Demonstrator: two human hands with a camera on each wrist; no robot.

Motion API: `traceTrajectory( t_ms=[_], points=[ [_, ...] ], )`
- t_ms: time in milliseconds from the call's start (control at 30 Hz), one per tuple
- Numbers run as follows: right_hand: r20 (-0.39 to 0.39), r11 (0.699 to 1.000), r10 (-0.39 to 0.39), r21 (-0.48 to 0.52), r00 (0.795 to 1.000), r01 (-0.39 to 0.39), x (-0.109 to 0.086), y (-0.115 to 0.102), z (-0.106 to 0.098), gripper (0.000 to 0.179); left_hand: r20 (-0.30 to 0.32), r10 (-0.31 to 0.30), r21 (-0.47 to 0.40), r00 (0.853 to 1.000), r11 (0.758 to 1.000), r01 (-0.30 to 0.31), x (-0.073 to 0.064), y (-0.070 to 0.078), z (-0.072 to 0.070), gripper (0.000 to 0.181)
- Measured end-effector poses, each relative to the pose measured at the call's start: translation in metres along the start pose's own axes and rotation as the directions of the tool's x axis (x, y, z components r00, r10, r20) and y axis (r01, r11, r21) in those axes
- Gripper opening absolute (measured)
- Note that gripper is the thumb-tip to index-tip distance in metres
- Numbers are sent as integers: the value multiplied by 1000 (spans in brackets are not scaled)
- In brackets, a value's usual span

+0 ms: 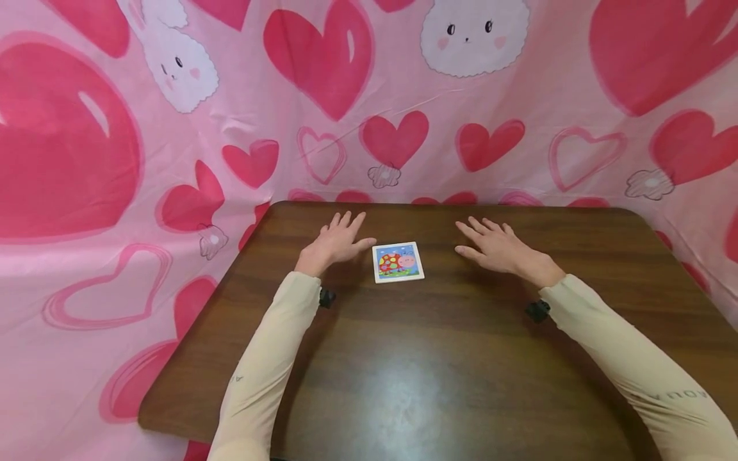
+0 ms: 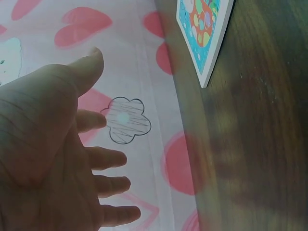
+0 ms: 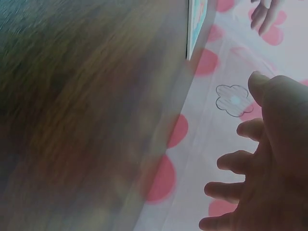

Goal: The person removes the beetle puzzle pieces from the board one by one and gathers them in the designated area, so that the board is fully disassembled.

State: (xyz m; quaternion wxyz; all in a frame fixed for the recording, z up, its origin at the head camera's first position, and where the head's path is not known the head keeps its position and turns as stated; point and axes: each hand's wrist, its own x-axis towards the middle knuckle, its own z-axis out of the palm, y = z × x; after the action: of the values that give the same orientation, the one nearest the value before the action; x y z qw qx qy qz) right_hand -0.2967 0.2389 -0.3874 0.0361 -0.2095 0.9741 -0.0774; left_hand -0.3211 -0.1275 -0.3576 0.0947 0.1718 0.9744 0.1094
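Observation:
A small square picture puzzle board with a white border lies flat on the brown table, showing a spotted ladybug on blue and green. Left of it, my left hand hovers with fingers spread, its thumb close to the board's upper left corner. My right hand is held over the table to the right, a short way from the board, fingers extended. Neither hand holds anything. In the left wrist view the board appears at the top, apart from the left hand. The right wrist view shows only the board's edge.
The wooden table has rounded corners. Behind and to the left hangs a pink cloth printed with hearts and white animal faces. Dark wrist devices, such as the one at the left cuff, sit under both sleeves.

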Motion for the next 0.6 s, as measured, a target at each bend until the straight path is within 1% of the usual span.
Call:
traceTrajectory(
  t_ms=[267,600],
  points=[
    [13,1000,5,17,1000,-5,4,-7,5,75,4,5,-34,1000,999,-5,0,0,8,83],
    [21,999,-5,49,1000,4,9,-11,15,75,21,-17,-41,1000,999,18,-1,-2,19,80]
  ],
)
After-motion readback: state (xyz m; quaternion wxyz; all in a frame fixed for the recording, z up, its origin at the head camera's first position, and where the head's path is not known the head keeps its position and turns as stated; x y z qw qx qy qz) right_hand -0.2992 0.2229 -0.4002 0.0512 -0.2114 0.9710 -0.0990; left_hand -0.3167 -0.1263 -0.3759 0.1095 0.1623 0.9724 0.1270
